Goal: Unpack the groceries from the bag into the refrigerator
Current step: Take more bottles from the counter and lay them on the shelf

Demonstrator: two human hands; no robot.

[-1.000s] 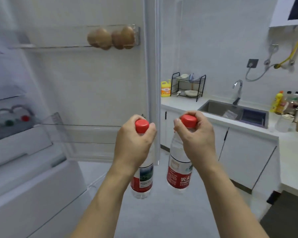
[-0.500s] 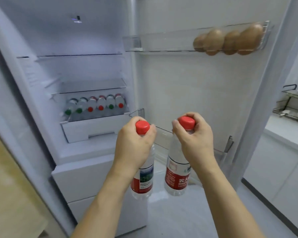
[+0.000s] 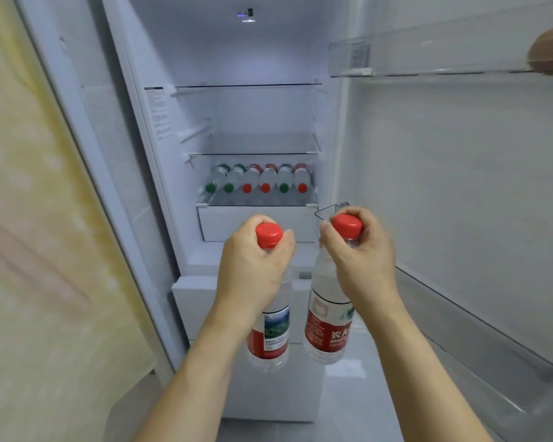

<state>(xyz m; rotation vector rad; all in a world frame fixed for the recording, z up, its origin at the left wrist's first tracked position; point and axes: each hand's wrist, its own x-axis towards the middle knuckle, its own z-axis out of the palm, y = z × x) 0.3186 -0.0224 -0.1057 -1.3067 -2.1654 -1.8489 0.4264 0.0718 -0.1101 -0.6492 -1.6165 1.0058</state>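
1. Left hand (image 3: 253, 269) is clenched round the neck of a water bottle (image 3: 270, 333) just under its red cap (image 3: 269, 235); the bottle hangs upright below the fist, touching nothing else.
2. Right hand (image 3: 358, 260) grasps a second water bottle (image 3: 328, 327) the same way, fingers wrapped at the neck below the red cap (image 3: 347, 225), body dangling straight down from the grip.
3. The two bottles hang side by side, near each other but apart, in front of the open refrigerator (image 3: 246, 52) and outside its compartments.
4. Ahead of and above both grips: a row of bottles (image 3: 257, 180) lying on their sides, caps facing out, green and red mixed, on the shelf over a white drawer (image 3: 224, 224).
5. Glass shelves (image 3: 253, 151) higher up look free. Door bin (image 3: 428, 55) up and right of the right grip holds something brown at the frame edge; cannot tell what.
6. Lower door rack (image 3: 479, 320) runs right of and below the right grip.
7. Step, as judged: carrying phase, both bottles at the fridge, placement not yet done. Bag not in view.
8. Next move likely needs a spot chosen: either tip the bottles flat to join the row, which looks nearly full, or lower them upright into the door rack.
9. Risk: neck-only holds let the bottles swing, so they could knock a shelf edge going in.
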